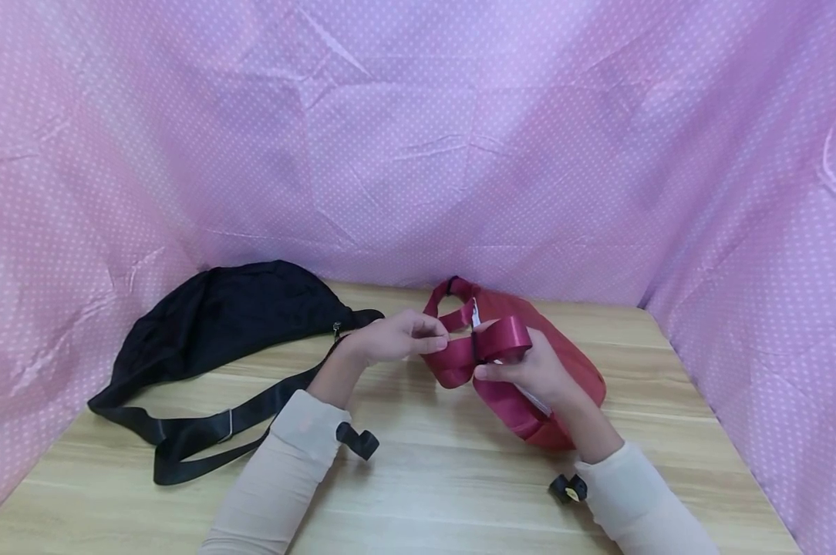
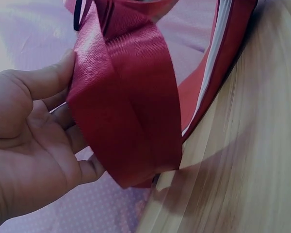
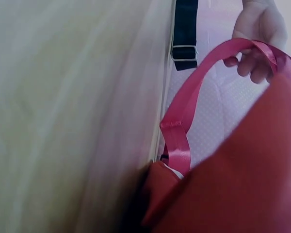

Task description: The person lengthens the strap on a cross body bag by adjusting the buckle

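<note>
Close up, the left wrist view shows the fine weave of a red strap (image 2: 140,92) and the white strip (image 2: 208,73) edging a red waist bag (image 1: 574,347), detail too small to read from the head. The right wrist view catches only the black strap (image 3: 185,19) and its metal slider (image 3: 184,52); the head view alone shows the right hand (image 1: 539,374). The red bag rests on the wooden table (image 1: 418,486), right of centre, its glossy strap looped and doubled at a black slider (image 1: 475,347). The hands are near each other but apart: the right pinches the loop beside that slider, the left hand (image 1: 397,337) grips the strap between thumb and fingers. Farther left lies a black waist bag (image 1: 237,324); behind hangs pink dotted cloth (image 1: 460,154).
</note>
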`<state>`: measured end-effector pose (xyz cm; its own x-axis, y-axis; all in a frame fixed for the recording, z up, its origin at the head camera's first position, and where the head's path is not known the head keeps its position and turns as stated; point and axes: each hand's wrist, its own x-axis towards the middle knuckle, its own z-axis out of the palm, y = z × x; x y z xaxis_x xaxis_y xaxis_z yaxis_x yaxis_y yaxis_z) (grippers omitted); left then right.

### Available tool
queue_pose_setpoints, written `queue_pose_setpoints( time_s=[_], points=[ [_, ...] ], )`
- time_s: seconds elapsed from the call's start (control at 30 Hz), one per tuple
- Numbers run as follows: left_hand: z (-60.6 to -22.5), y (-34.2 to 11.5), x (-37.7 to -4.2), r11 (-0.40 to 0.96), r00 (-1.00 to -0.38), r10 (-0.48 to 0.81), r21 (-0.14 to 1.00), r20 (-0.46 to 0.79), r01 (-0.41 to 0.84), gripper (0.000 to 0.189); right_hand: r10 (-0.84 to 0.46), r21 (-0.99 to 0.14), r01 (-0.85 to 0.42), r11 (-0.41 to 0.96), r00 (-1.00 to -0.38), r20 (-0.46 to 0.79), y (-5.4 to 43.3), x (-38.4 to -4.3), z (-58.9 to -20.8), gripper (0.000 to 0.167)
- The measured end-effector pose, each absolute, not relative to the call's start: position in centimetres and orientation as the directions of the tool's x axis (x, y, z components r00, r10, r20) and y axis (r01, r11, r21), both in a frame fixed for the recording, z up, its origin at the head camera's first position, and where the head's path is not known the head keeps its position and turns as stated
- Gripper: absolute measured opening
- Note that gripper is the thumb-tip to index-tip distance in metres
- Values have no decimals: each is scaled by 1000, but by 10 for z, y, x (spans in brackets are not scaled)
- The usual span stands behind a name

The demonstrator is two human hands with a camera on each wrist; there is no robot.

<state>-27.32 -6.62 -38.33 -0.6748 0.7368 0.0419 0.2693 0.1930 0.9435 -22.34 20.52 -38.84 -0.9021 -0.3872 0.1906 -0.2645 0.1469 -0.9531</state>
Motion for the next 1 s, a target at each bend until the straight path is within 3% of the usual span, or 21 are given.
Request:
queue_pose_setpoints(
  time_s=[0.23,0.43,0.7,0.83,1.0],
  points=[
    [-376,-55,-267,143,-704,709,967,48,210,15,-370,-962,-226,151,-916,157,203,-222,-390,59],
    [-374,-44,-262,157,-774,633,977,13,144,16,-354,-958,-230,170,-922,158,203,-222,-388,58],
    [-374,-36,-258,193,-865,501,977,-18,92,20,-285,-954,-180,239,-952,108,203,-223,-390,69],
    [-374,-35,-257,164,-872,488,984,-25,63,21,-253,-960,-158,233,-963,97,203,-224,-390,69],
    [-371,-39,-257,163,-837,548,980,9,117,23,-243,-984,-147,102,-963,119,201,-224,-390,66]
  ],
)
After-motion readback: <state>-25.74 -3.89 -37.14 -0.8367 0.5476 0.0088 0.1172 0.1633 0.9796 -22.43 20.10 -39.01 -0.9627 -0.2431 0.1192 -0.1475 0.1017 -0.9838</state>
